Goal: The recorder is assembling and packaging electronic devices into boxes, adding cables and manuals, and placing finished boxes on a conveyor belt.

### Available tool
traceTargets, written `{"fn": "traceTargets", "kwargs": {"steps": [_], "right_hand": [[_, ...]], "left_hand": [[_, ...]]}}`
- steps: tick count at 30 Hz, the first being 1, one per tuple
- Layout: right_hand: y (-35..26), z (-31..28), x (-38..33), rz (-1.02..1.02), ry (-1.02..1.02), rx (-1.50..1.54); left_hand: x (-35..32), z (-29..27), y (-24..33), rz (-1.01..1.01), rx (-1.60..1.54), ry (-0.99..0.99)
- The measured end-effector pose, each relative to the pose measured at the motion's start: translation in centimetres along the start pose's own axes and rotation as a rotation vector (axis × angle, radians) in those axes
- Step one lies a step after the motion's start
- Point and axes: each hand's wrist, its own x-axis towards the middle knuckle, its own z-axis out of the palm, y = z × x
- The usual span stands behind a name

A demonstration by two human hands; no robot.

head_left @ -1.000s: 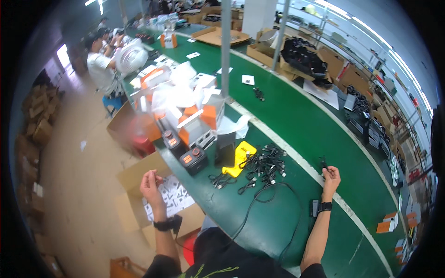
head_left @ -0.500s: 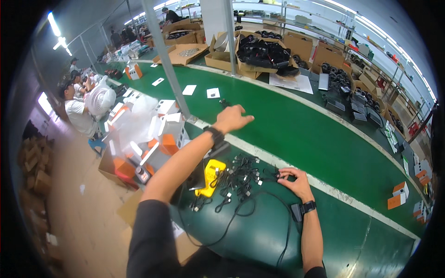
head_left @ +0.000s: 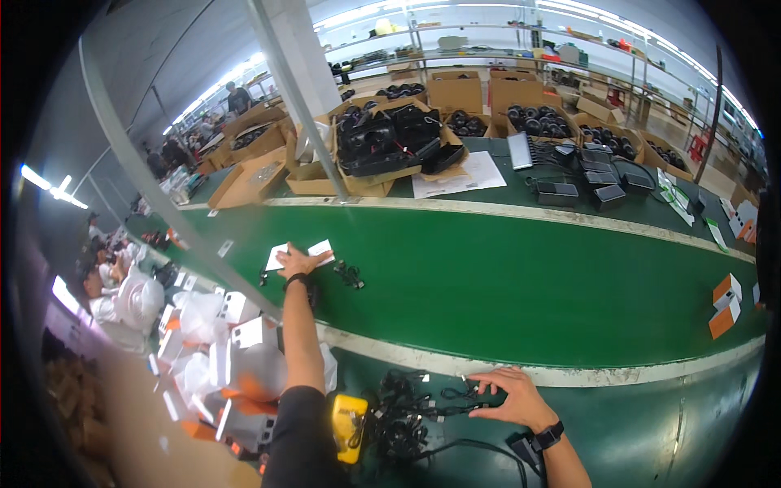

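My left hand (head_left: 299, 261) reaches over the green belt, its fingers spread on white paper cards (head_left: 322, 250). To its right on the belt lies a small coiled black cable (head_left: 350, 275). My right hand (head_left: 514, 397) is at the near bench, thumb and fingers apart in a C shape. Beside its fingertips is a small looped black cable (head_left: 460, 392), at the edge of a tangled pile of black cables (head_left: 399, 415) with light-coloured plugs. Left of the pile sits a yellow device (head_left: 349, 427), partly covered by my left sleeve.
White and orange boxes (head_left: 244, 358) with plastic bags crowd the left. A metal post (head_left: 207, 252) rises beside my left arm. Beyond the belt stand cartons of black parts (head_left: 390, 142) and dark rectangular devices (head_left: 602, 175). An orange-white box (head_left: 724, 305) sits far right. Co-workers (head_left: 102, 281) sit at left.
The view has turned and shifted. My left hand has moved onto the white cards, and a coiled cable now lies on the belt beside it. My right hand stays by the pile, fingers wider apart.
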Motion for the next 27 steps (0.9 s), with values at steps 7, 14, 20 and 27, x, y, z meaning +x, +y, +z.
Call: {"fn": "traceTargets", "kwargs": {"steps": [7,14,20,27], "right_hand": [[0.1,0.3,0.7,-0.086,0.114,-0.047],[-0.1,0.1,0.5,-0.034,0.049,-0.142],[0.3,0.4,0.4,-0.056,0.05,-0.112],[-0.1,0.0,0.7,-0.046,0.05,-0.104]], "left_hand": [[2.3,-0.6,1.9,0.338,0.129,0.179],[1.9,0.3,2.8,0.342,0.051,-0.077],[4.0,1.5,-0.9,0.139,-0.065,-0.146],[3.5,0.8,2.3,0.126,-0.115,-0.174]]}}
